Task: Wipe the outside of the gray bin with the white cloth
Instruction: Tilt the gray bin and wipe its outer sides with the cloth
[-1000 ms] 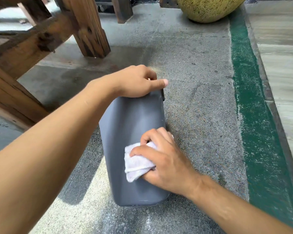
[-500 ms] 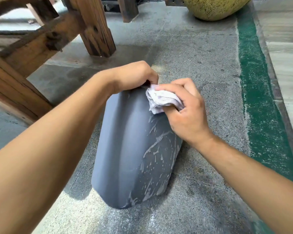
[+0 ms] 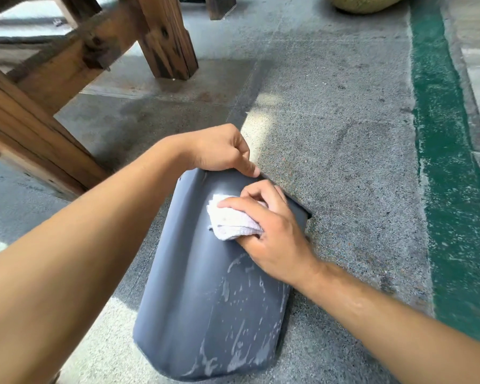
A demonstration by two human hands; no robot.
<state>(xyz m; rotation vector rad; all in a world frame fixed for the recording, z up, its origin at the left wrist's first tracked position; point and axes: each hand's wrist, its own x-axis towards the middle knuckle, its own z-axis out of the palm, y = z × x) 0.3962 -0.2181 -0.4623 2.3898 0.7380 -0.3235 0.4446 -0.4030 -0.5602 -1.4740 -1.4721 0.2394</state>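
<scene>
the right hand (image 3: pixel 272 231) grips the white cloth (image 3: pixel 232 220), fingers curled over the top of the bunched wad and thumb tucked beneath it, pressing it flat against the upper part of the gray bin (image 3: pixel 205 300). the cloth is a crumpled, folded lump with a faint ribbed weave, only its left half showing past the fingers. the bin lies on its side, a smooth matte gray shell with rounded corners, its rim end pointing away from the camera. wet streaks and foamy smears run down the bin's right half below the cloth (the left half looks dry and even).

the left hand (image 3: pixel 219 151) grips the bin's far rim, fingers curled over the edge and thumb laid along it, just above the cloth.

half a second ago the cloth sat right at the bin's far right corner, touching the left hand; it now sits lower and nearer the middle of the bin's wall, a little apart from that hand. the bin itself has turned slightly, its near end swung to the right.

the bin rests on the speckled concrete floor (image 3: pixel 344 134). beyond the bin's far left stands a wooden table leg (image 3: pixel 164 37), and well to the bin's right runs a green painted strip (image 3: pixel 449 189).
</scene>
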